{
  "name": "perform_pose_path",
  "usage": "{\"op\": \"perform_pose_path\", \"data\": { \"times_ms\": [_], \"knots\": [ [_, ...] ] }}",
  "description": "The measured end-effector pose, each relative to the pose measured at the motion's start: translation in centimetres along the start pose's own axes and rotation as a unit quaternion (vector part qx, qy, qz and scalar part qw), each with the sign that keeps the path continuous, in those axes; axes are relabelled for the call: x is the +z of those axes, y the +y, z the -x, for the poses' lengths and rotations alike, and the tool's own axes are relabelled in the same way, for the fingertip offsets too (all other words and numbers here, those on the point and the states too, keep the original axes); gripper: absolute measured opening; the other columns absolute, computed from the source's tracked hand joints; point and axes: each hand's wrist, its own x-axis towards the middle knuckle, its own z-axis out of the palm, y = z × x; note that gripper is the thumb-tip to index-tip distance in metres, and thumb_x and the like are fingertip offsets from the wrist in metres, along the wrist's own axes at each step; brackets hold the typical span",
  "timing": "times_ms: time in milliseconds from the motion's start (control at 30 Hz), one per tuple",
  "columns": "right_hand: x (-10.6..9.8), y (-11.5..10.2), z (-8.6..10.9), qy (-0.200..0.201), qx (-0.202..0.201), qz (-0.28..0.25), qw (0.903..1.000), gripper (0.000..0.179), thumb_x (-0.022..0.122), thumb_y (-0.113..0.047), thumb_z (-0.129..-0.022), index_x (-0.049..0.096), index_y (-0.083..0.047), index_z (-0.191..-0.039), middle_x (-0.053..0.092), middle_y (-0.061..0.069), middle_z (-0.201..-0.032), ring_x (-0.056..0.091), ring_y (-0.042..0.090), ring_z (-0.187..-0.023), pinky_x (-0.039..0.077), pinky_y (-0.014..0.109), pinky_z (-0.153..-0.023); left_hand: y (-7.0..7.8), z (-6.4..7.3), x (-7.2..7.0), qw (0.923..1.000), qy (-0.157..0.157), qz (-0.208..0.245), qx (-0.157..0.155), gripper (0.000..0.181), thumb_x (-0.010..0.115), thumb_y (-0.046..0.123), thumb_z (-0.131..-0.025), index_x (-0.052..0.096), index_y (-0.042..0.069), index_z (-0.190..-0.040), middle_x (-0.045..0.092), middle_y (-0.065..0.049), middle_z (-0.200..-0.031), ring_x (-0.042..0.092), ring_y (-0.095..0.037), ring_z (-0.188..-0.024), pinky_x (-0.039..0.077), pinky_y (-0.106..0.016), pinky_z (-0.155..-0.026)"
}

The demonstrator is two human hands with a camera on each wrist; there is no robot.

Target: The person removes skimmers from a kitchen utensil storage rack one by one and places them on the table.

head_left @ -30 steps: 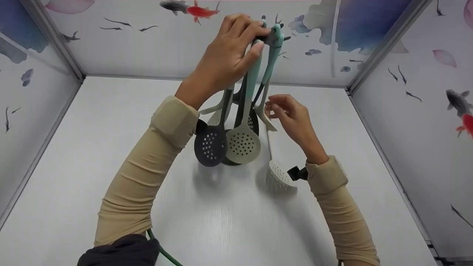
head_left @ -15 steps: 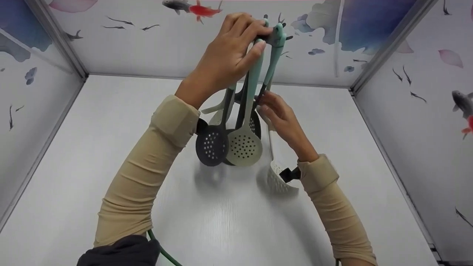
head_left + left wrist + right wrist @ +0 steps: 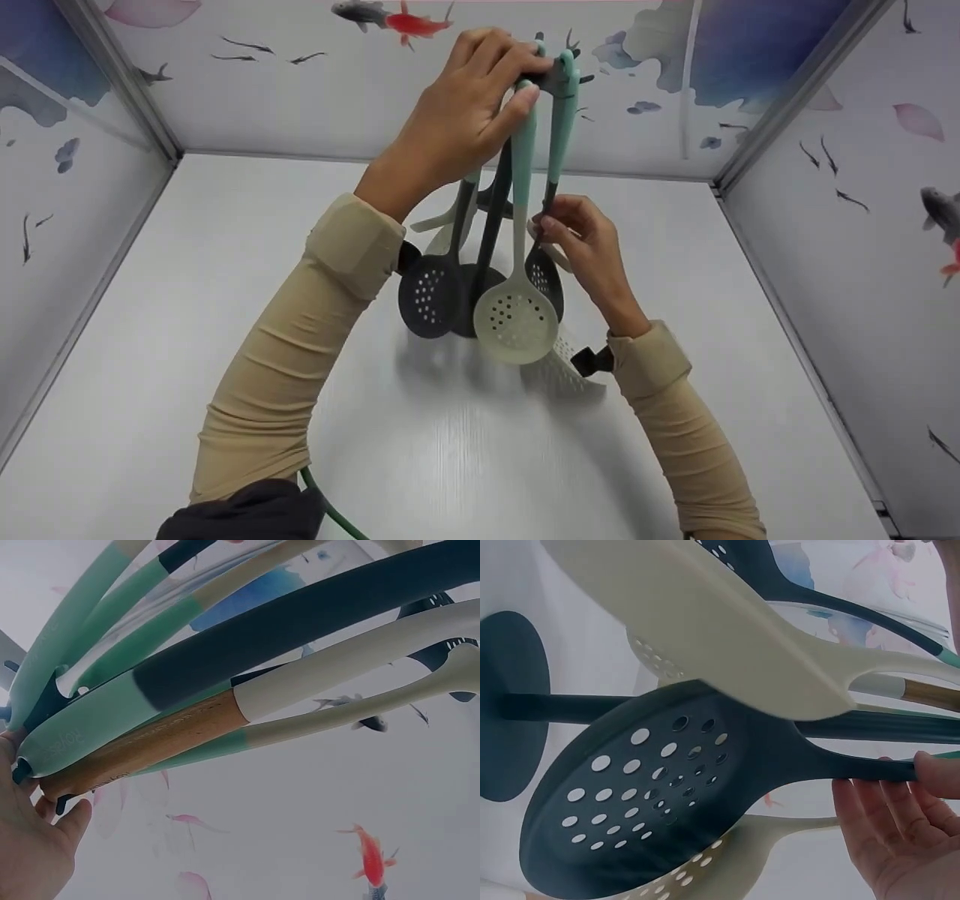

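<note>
My left hand (image 3: 476, 105) grips the top of a utensil stand, whose dark round base (image 3: 510, 705) and pole show in the right wrist view. Mint-handled utensils hang around it, and one handle (image 3: 157, 739) looks brown. With thumb and fingers, my right hand (image 3: 589, 251) pinches the neck of a dark skimmer (image 3: 641, 795) on the right side. In front of it hangs a beige skimmer (image 3: 516, 322); a second dark skimmer (image 3: 429, 296) hangs at the left. A pale turner-like utensil (image 3: 727, 637) crosses close before the right wrist camera.
A pale perforated utensil (image 3: 577, 375) lies on the white table (image 3: 450, 450), partly behind the beige skimmer. Printed panels (image 3: 262, 97) with fish stand at the back and both sides. A green cable (image 3: 334, 506) runs beside the left sleeve.
My right hand has reached in to the utensils and taken hold of the dark skimmer, which has shifted right. The beige skimmer has swung right and nearer. The left hand stays on top.
</note>
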Motion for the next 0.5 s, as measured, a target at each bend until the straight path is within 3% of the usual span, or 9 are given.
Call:
{"op": "perform_pose_path", "data": {
  "times_ms": [300,500],
  "knots": [
    [0.32,-0.21,0.27,0.015,-0.006,0.005,0.9999,0.024,0.056,-0.002,-0.09,0.054,0.007,-0.112,0.062,0.017,-0.096,0.064,0.028,-0.087,0.054,0.027,-0.075,-0.01,-0.01,0.0,1.0,0.0,0.003,0.006,0.047,0.03,0.041,-0.096,0.045,0.022,-0.137,0.04,-0.003,-0.139,0.024,-0.018,-0.134,0.031,-0.025,-0.108],
    [0.25,-0.24,0.39,0.023,-0.009,0.001,0.9997,0.023,0.057,-0.004,-0.09,0.056,0.006,-0.11,0.063,0.016,-0.094,0.064,0.025,-0.086,0.055,0.028,-0.076,-0.06,-0.13,0.03,1.0,0.0,0.002,0.006,0.047,0.03,0.041,-0.096,0.045,0.022,-0.136,0.04,-0.003,-0.139,0.024,-0.018,-0.134,0.031,-0.024,-0.108]
  ]
}}
